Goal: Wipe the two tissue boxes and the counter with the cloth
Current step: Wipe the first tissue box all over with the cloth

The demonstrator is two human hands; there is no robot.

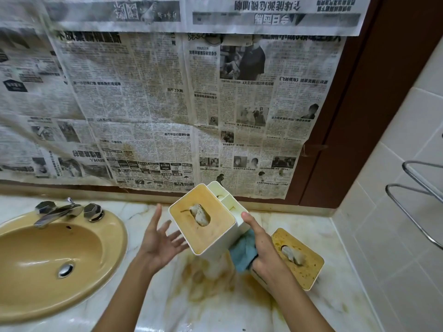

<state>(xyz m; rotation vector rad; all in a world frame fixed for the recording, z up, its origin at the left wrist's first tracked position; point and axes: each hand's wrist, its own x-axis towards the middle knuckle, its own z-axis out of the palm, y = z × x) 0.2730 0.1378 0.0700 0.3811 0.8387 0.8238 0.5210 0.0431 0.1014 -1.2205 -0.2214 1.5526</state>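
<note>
Tissue box [205,232]: right hand [265,252] grips, left hand [160,239] beside.

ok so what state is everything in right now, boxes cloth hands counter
counter: brown stains
lifted tissue box: held off it, tilted, lid stained
second tissue box: on the counter, lid stained
right hand: grips lifted tissue box and cloth
cloth: bunched against that box
left hand: open, fingers spread

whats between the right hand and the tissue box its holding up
The blue cloth, bunched between the right hand and the side of the raised tissue box, as the head view shows; only the thumb touches the box directly.
</note>
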